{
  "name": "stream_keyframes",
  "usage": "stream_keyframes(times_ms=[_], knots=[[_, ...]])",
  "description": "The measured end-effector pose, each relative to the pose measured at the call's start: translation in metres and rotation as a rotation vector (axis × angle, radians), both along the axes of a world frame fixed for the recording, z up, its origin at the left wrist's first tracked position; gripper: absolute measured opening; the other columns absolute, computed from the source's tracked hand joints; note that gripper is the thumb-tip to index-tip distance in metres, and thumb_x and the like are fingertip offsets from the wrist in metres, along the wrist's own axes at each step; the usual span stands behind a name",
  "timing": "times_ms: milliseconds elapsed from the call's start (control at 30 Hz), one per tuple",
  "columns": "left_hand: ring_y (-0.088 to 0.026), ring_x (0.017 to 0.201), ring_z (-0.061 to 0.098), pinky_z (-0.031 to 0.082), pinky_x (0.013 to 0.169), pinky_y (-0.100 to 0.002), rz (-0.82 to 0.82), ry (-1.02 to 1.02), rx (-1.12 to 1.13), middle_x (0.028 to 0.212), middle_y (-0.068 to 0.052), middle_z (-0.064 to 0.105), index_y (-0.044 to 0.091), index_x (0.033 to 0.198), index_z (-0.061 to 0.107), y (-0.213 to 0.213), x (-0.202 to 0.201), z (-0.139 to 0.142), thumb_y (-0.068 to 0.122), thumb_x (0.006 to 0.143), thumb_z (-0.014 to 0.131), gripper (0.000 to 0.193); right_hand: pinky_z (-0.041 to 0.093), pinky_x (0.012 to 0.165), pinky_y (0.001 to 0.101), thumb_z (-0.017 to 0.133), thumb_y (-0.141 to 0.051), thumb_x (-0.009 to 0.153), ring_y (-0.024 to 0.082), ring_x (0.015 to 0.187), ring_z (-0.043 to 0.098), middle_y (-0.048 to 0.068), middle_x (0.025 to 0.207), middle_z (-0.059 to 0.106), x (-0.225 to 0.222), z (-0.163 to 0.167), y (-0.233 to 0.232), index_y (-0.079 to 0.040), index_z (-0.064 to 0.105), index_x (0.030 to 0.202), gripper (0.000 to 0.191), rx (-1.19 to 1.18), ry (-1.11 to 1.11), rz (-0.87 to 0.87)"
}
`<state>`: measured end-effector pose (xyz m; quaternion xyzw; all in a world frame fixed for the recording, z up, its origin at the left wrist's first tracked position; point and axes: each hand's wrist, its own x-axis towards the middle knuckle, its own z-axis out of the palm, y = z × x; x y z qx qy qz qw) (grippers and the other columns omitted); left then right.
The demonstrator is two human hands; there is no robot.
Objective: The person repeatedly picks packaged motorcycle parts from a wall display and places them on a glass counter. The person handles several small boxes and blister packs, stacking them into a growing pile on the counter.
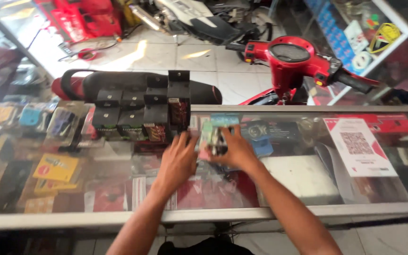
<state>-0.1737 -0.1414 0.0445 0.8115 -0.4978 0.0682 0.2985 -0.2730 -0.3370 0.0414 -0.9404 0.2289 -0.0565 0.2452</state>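
Observation:
Both my hands reach forward over a glass counter top [303, 179]. My right hand [234, 150] grips a small stack of flat packets [212, 137], greenish and pink, standing on the glass. My left hand [179, 160] rests beside them with fingers spread, its fingertips touching the left edge of the packets. Just left of my hands stand several black boxes [142, 111] in stepped rows, the tallest nearest my left hand.
Under the glass lie many packaged parts, including a yellow packet [55, 166]. A white and red printed sheet [357, 146] lies on the right. Beyond the counter stand a red scooter [291, 59] and its black seat [119, 85] on a white tiled floor.

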Motion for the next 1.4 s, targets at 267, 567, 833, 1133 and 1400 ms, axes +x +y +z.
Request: stream_keyframes(times_ms=[267,567,833,1133,1400], knots=[[-0.035,0.131,0.056,0.046,0.108,-0.045,0.096,-0.321,-0.342,0.140,-0.018,0.057,-0.002,0.136,0.058,-0.030,0.001,0.006,-0.001,0.087,0.062,0.049,0.053,0.094,0.0517,0.090,-0.064,0.055,0.045,0.120,0.062,0.029,0.154,0.031,0.056,-0.026,-0.054,-0.020,0.042,0.150,0.116,-0.059,0.001,0.128],[-0.035,0.119,0.061,0.049,0.101,-0.043,0.015,-0.169,-0.154,0.130,-0.020,0.063,-0.004,0.131,0.061,-0.038,0.012,-0.029,-0.003,0.076,0.059,0.055,0.051,0.102,0.0480,0.086,-0.072,0.050,0.041,0.127,0.060,0.024,0.159,0.034,0.068,-0.024,-0.068,-0.022,0.044,0.153,0.122,-0.039,0.043,0.146],[-0.033,0.117,0.064,0.051,0.099,-0.042,-0.014,-0.210,-0.109,0.124,-0.018,0.067,-0.004,0.115,0.067,-0.044,0.019,-0.050,-0.001,0.076,0.061,0.040,0.049,0.104,0.0508,0.082,-0.080,0.048,0.039,0.129,0.058,0.013,0.164,0.033,0.068,-0.027,-0.072,-0.026,0.043,0.154,0.125,-0.048,0.057,0.154],[-0.033,0.113,0.064,0.050,0.094,-0.043,-0.024,-0.180,-0.148,0.122,-0.017,0.068,-0.004,0.118,0.067,-0.026,0.008,-0.028,0.001,0.077,0.063,0.041,0.058,0.073,0.0380,0.089,-0.042,0.065,0.025,0.079,0.064,0.012,0.141,0.053,0.028,-0.048,-0.079,-0.020,0.042,0.153,0.103,0.407,-0.341,0.051],[-0.032,0.102,0.065,0.050,0.087,-0.043,-0.343,-0.059,-0.234,0.111,-0.013,0.070,0.001,0.107,0.070,0.014,-0.031,0.000,0.002,0.083,0.067,0.025,0.056,0.081,0.0348,0.086,-0.028,0.084,0.021,0.094,0.065,0.014,0.123,0.064,-0.070,-0.052,0.013,-0.008,0.061,0.137,0.062,0.081,-0.409,-0.042]])
